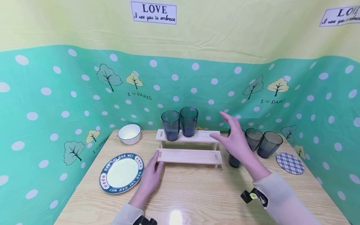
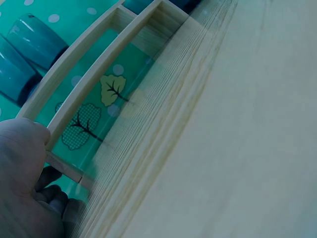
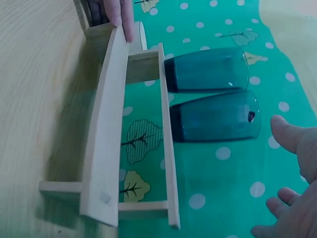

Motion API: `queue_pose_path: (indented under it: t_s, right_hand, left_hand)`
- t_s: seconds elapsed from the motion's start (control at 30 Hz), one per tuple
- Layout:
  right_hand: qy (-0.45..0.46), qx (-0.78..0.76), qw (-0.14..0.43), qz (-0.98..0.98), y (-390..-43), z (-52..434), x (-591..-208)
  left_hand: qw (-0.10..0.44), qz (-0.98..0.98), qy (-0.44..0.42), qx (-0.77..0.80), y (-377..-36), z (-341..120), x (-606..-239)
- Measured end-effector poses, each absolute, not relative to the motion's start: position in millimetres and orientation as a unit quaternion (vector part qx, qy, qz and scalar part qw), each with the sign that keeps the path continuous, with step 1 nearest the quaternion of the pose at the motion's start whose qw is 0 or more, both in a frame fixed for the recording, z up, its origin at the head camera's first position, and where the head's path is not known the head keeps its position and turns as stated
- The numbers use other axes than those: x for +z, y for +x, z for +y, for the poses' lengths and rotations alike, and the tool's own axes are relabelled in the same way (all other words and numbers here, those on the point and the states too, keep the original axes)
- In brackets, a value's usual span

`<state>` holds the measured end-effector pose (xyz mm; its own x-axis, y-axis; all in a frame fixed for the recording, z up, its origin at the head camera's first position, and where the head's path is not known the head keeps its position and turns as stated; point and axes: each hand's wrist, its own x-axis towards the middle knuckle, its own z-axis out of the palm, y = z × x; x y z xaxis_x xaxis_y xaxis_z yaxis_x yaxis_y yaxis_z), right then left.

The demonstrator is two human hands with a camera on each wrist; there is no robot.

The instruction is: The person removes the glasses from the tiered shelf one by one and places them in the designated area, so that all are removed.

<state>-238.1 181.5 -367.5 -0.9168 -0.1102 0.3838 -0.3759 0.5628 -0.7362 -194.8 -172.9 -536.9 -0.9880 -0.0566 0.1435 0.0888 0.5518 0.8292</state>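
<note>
A two-tier pale wooden rack [image 1: 189, 156] stands on the table, with two dark tinted glasses [image 1: 170, 126] upright side by side on its upper tier. My left hand [image 1: 150, 175] holds the left end of the lower tier. In the left wrist view its thumb lies at the board's corner, other fingers curled below. To the right of those glasses, my right hand [image 1: 236, 139] is in the air, thumb and fingers spread apart with nothing between them. Several more tinted glasses [image 1: 268, 145] stand on the table at the right, some partly hidden behind my right hand.
On the left are a white bowl [image 1: 129, 134] and a blue-rimmed plate [image 1: 122, 173]. A round checked coaster [image 1: 290, 163] lies near the right edge of the wooden table [image 1: 197, 197]. A green dotted cloth [image 1: 194, 81] hangs behind and along both sides.
</note>
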Motion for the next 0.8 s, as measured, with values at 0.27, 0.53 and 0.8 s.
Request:
queue_pose_path:
  t_s: [0.27, 0.53, 0.8]
  right_hand:
    - [0.156, 0.456, 0.131, -0.866, -254.0, 159.8, -354.8]
    - [0.17, 0.462, 0.116, -0.863, -270.3, 136.7, -346.6]
    - [0.179, 0.472, 0.103, -0.857, -284.8, 118.1, -344.5]
  left_hand:
    - [0.074, -0.875, -0.007, -0.478, -195.1, -173.7, -536.4]
    - [0.07, -0.878, -0.004, -0.474, -195.2, -173.0, -535.5]
    - [0.073, -0.877, -0.006, -0.475, -194.8, -172.7, -534.9]
